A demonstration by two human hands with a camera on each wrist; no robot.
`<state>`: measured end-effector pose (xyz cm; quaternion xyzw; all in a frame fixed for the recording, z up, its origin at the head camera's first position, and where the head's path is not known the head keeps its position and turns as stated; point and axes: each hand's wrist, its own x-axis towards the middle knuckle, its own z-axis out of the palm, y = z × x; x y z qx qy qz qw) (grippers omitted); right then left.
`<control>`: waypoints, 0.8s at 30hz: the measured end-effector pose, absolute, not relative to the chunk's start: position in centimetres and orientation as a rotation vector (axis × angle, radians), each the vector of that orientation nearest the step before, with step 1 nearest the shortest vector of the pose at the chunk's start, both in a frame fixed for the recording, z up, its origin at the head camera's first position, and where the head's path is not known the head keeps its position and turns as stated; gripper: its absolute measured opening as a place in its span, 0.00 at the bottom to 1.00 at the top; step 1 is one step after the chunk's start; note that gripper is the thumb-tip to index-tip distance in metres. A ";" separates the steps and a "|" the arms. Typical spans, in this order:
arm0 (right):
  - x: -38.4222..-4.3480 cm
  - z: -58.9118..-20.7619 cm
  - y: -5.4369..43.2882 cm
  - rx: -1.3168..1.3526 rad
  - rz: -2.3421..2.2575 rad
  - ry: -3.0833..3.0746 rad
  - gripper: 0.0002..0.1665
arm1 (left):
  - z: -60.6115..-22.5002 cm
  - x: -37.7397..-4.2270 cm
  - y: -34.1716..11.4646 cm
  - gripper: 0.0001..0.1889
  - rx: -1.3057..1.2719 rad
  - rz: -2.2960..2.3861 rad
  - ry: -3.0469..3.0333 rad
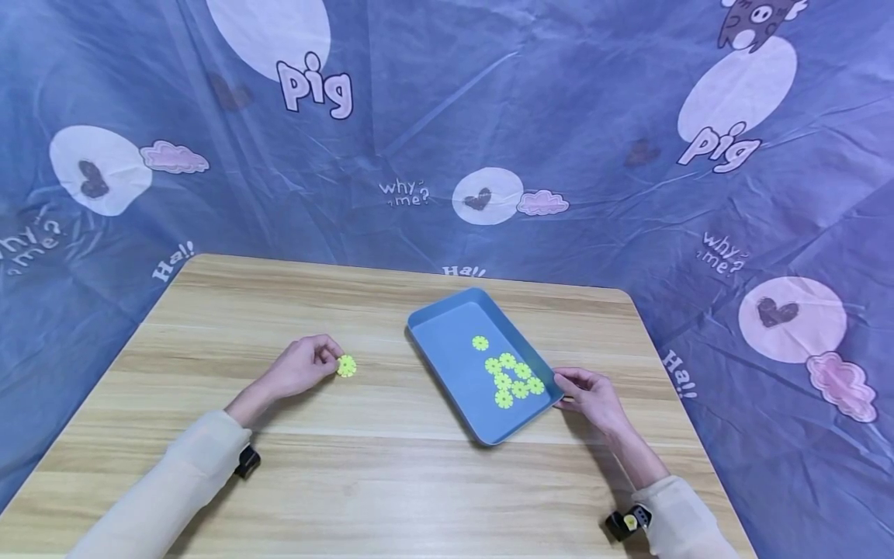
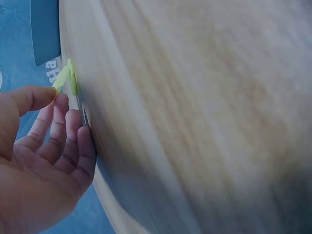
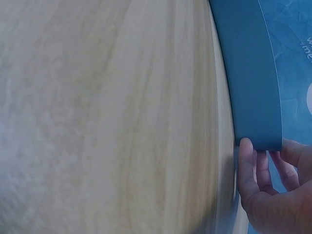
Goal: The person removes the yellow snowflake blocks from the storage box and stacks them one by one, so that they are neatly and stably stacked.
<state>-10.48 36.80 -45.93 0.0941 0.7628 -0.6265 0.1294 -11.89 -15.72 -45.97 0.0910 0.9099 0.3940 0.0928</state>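
Between thumb and forefinger, my left hand (image 1: 306,365) pinches a yellow-green flower-shaped disc (image 1: 346,366), low over the table left of the tray. In the left wrist view the disc (image 2: 61,80) appears edge-on, with another yellow-green edge beside it; whether that is a second disc I cannot tell. My right hand (image 1: 592,397) grips the near right corner of a blue rectangular tray (image 1: 447,361). In the right wrist view the thumb is at the rim and fingers touch the outer wall (image 3: 253,97). Several matching discs (image 1: 504,381) lie inside, mostly towards the right hand.
Tray and hands are on a light wood-grain table (image 1: 335,481). A blue printed cloth (image 1: 419,132) hangs behind the table and along both sides. Each wrist carries a small black camera, the left one (image 1: 247,461) and the right one (image 1: 626,523).
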 end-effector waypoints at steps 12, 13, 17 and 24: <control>-10.5 -45.8 36.8 0.279 -1.803 2.228 0.25 | -46.1 -12.2 -15.6 0.09 0.278 1.116 2.704; -10.5 -45.9 36.8 0.278 -1.802 2.230 0.24 | -46.1 -12.2 -15.6 0.09 0.279 1.108 2.707; -10.6 -45.9 36.8 0.276 -1.798 2.230 0.25 | -46.3 -12.4 -15.6 0.09 0.285 1.087 2.714; -10.6 -46.2 36.8 0.281 -1.797 2.237 0.26 | -46.3 -12.6 -15.5 0.09 0.298 1.070 2.714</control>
